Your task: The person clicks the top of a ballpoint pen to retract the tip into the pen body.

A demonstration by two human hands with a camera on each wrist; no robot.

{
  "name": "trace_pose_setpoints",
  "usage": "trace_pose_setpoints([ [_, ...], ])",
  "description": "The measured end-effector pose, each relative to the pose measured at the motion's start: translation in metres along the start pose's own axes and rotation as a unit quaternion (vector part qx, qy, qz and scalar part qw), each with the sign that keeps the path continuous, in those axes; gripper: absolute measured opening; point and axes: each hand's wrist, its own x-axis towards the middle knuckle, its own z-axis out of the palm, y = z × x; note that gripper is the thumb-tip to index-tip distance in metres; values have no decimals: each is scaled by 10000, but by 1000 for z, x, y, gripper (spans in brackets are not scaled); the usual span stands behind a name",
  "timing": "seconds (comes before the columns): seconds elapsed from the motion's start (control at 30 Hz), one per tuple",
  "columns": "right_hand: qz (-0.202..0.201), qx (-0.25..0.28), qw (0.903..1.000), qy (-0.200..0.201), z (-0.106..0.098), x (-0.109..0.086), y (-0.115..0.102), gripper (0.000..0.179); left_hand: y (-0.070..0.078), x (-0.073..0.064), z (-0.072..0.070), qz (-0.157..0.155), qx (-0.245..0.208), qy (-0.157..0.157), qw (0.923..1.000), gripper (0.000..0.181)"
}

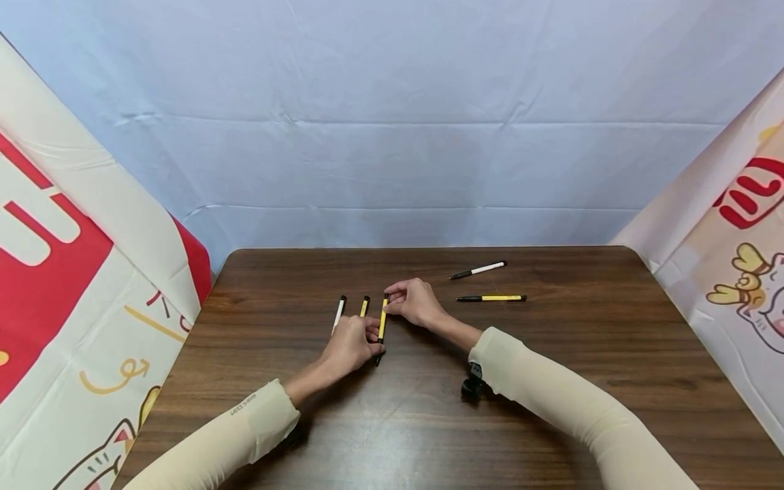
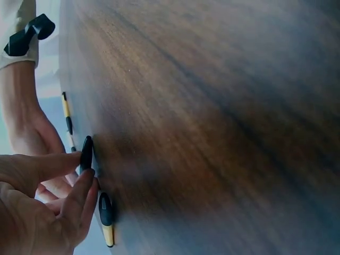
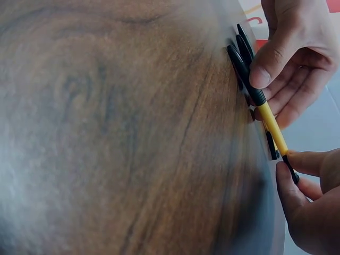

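A yellow pen [image 1: 382,320] with black ends stands between both hands, its black tip towards the front of the table. The left hand [image 1: 350,344] pinches it near the black tip between thumb and fingers. At the far black end, the right hand [image 1: 418,304] pinches it with thumb and fingertips; the yellow barrel [image 3: 273,126] shows between the hands in the right wrist view. Left of this pen lie another yellow pen [image 1: 365,306] and a white pen [image 1: 339,314], roughly side by side, their lower parts hidden by the left hand.
Towards the back right of the brown wooden table [image 1: 416,422] lie a white pen [image 1: 486,269] at a slant and a yellow pen [image 1: 499,298] nearly crosswise. A pale cloth [image 1: 392,163] hangs behind the table's back edge, with printed sheets at both sides.
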Motion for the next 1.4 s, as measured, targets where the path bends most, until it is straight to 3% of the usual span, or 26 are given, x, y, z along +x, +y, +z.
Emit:
trace_pose_setpoints([
  [0.23,-130,-228,9997,33,2,-1,0,32,0,-1,0,-23,186,38,9998,40],
  [0.77,-280,-416,9986,159,5,-3,9,31,-3,-2,2,56,43,32,10000,40],
  [1.13,-338,-358,9984,279,2,-5,7,33,-2,-1,0,297,109,110,9994,42],
  [1.4,-475,-228,9980,336,-4,-6,10,35,-2,2,-4,160,57,120,9998,39],
])
